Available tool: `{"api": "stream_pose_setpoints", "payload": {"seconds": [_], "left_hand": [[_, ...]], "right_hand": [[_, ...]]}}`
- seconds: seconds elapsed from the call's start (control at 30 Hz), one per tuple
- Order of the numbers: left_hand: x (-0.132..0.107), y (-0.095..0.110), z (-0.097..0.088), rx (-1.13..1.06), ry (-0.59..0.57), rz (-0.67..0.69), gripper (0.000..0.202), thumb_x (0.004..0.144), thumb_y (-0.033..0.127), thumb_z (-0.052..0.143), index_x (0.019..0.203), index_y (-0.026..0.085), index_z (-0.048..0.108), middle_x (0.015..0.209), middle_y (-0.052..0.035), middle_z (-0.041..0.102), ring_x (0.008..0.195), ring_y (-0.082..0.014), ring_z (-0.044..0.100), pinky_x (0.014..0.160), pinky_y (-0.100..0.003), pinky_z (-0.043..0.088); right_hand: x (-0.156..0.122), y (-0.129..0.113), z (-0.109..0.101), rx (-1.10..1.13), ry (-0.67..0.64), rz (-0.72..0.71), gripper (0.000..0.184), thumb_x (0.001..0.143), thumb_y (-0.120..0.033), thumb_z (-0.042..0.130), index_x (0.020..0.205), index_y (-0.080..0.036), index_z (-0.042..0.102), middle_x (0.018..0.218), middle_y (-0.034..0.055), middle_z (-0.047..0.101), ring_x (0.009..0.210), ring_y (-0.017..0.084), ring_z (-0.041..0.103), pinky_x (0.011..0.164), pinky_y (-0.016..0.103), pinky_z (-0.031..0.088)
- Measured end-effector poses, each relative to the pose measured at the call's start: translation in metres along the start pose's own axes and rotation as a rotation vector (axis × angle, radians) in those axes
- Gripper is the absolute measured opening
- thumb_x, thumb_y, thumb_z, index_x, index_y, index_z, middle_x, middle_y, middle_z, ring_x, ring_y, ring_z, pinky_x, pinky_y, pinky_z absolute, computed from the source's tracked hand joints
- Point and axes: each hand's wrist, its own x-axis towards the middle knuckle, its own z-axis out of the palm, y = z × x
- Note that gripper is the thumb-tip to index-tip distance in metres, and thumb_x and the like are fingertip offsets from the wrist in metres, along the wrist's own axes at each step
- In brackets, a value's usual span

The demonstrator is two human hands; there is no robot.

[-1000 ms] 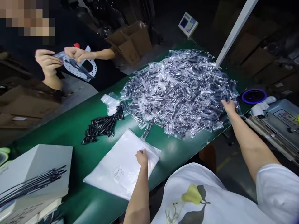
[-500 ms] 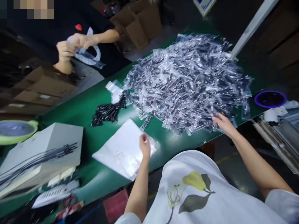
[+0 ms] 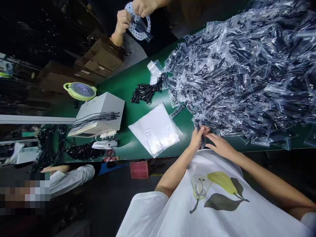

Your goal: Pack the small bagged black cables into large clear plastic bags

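My left hand (image 3: 197, 138) is closed around a small clear bag with something dark in it (image 3: 202, 142), at the table's front edge close to my shirt. My right hand (image 3: 220, 145) is beside it, its fingers stretched toward the left fingertips and its thumb apart. Whether the right fingertips touch the bag is hard to tell. Just beyond both hands spreads a large heap of clear zip bags (image 3: 234, 75) with dark contents. To the left lies a stack of flat clear plastic bags (image 3: 160, 131). A single filled bag (image 3: 177, 111) rests between stack and heap.
Bundled black cables (image 3: 145, 93) lie on the green table (image 3: 133, 113) beside white-topped zip bags (image 3: 155, 70). A white machine (image 3: 108, 105) with cables on it and a green fan (image 3: 81, 90) stand at left. Across the table, a co-worker's hands (image 3: 123, 21) hold a bag. Another person's sleeve (image 3: 76, 179) shows lower left.
My left hand has left the flat bag stack and now grips a small filled bag. My right hand has moved from the heap's edge toward it. The view has swung left.
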Motion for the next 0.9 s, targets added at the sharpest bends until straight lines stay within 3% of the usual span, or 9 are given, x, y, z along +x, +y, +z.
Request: {"api": "stream_pose_setpoints", "payload": {"seconds": [0.07,0.2,0.3,0.4,0.53,0.67,0.77,0.9], "left_hand": [[0.009,-0.004,-0.029,0.0,0.147,-0.036,0.04,0.082,0.052,0.073,0.096,0.016,0.065,0.082,-0.0028,0.068,0.068,-0.01,0.062,0.073,-0.025,0.052],[0.022,-0.009,-0.069,0.004,0.224,-0.075,0.04,0.081,0.054,0.074,0.092,0.018,0.063,0.064,0.0058,0.051,0.05,-0.0043,0.043,0.053,-0.019,0.039],[0.029,-0.011,-0.07,0.004,0.197,-0.113,0.04,0.078,0.052,0.077,0.092,0.017,0.066,0.067,0.0041,0.054,0.053,-0.004,0.045,0.052,-0.018,0.038],[0.034,-0.013,-0.061,0.007,0.125,-0.16,0.04,0.078,0.05,0.078,0.096,0.015,0.07,0.079,-0.0019,0.064,0.063,-0.0071,0.056,0.059,-0.02,0.044],[0.037,-0.015,-0.057,0.001,0.062,-0.215,0.039,0.081,0.047,0.076,0.101,0.014,0.072,0.088,-0.0068,0.069,0.074,-0.0119,0.062,0.07,-0.025,0.05],[0.033,-0.015,-0.064,-0.023,0.057,-0.235,0.034,0.08,0.039,0.079,0.104,0.016,0.074,0.099,-0.007,0.072,0.086,-0.0136,0.065,0.082,-0.026,0.052],[0.028,-0.013,-0.069,-0.074,0.005,-0.285,0.035,0.08,0.037,0.079,0.107,0.016,0.074,0.108,-0.0096,0.073,0.096,-0.0178,0.068,0.089,-0.031,0.054],[0.021,-0.012,-0.072,-0.232,-0.053,-0.377,0.033,0.081,0.034,0.079,0.108,0.015,0.072,0.101,-0.0096,0.075,0.092,-0.0194,0.071,0.092,-0.036,0.056]], "right_hand": [[0.003,0.025,-0.006,-0.09,-0.087,0.063,0.034,0.101,-0.034,0.041,0.122,-0.027,0.067,0.122,0.0078,0.067,0.107,0.027,0.065,0.093,0.039,0.051],[0.04,0.066,-0.021,-0.321,0.058,0.222,0.043,0.101,-0.028,0.036,0.136,-0.016,0.058,0.128,0.0167,0.063,0.113,0.031,0.06,0.096,0.042,0.047],[0.072,0.072,-0.015,-0.397,0.065,0.235,0.049,0.097,-0.027,0.047,0.142,-0.011,0.051,0.126,0.0202,0.062,0.113,0.034,0.057,0.099,0.046,0.043],[0.078,0.067,-0.006,-0.398,0.036,0.203,0.043,0.095,-0.018,0.043,0.136,-0.013,0.058,0.123,0.0191,0.062,0.112,0.034,0.056,0.103,0.049,0.038],[0.059,0.061,-0.003,-0.367,0.061,0.08,0.046,0.094,-0.009,0.038,0.132,-0.019,0.063,0.131,0.0145,0.061,0.119,0.031,0.053,0.11,0.05,0.033],[0.049,0.049,0.008,-0.371,0.041,-0.206,0.042,0.095,-0.007,0.04,0.119,-0.025,0.07,0.137,0.0079,0.061,0.132,0.026,0.047,0.118,0.052,0.025],[0.052,0.035,0.023,-0.451,0.121,-0.407,0.031,0.097,-0.012,0.049,0.113,-0.026,0.072,0.123,0.0049,0.069,0.114,0.022,0.055,0.108,0.043,0.035],[0.059,0.022,0.038,-0.518,0.346,-0.503,0.025,0.095,-0.015,0.059,0.111,-0.027,0.073,0.104,0.0033,0.073,0.093,0.019,0.057,0.093,0.037,0.04]]}}
